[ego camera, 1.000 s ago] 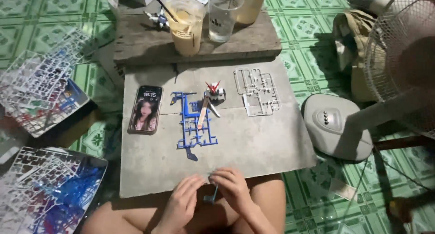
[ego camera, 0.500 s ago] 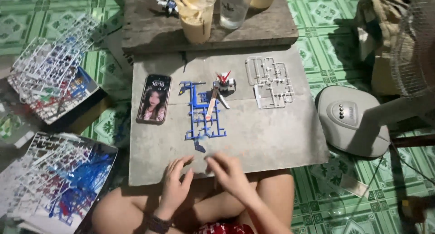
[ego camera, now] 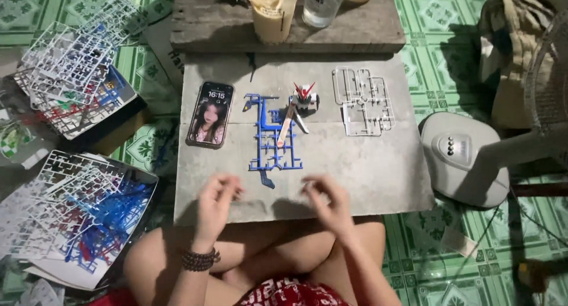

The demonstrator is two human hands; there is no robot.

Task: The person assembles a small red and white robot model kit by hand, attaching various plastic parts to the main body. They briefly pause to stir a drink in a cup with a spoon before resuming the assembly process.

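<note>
My left hand [ego camera: 216,198] and my right hand [ego camera: 325,200] hover apart over the near edge of a grey slab [ego camera: 367,176], both blurred by motion. Its fingers curled, the left hand has a bead bracelet on the wrist. Whether either hand holds a small part cannot be told. Just beyond them lies a blue plastic parts frame [ego camera: 269,134] with a loose blue piece at its near end. A small white and red robot figure [ego camera: 305,97] stands behind it, with a pale stick-like tool [ego camera: 286,125] leaning across the frame. A clear parts frame [ego camera: 362,102] lies to the right.
A phone [ego camera: 210,113] with a lit screen lies left on the slab. Behind, a wooden board [ego camera: 367,36] carries an iced drink [ego camera: 272,13] and a glass [ego camera: 319,4]. Two boxes of parts frames [ego camera: 77,75] [ego camera: 83,217] sit on the left floor. A fan base [ego camera: 464,158] stands right.
My hands were together at the slab's near edge over a small piece; now they have pulled apart to either side. The camera view has shifted closer over the slab.
</note>
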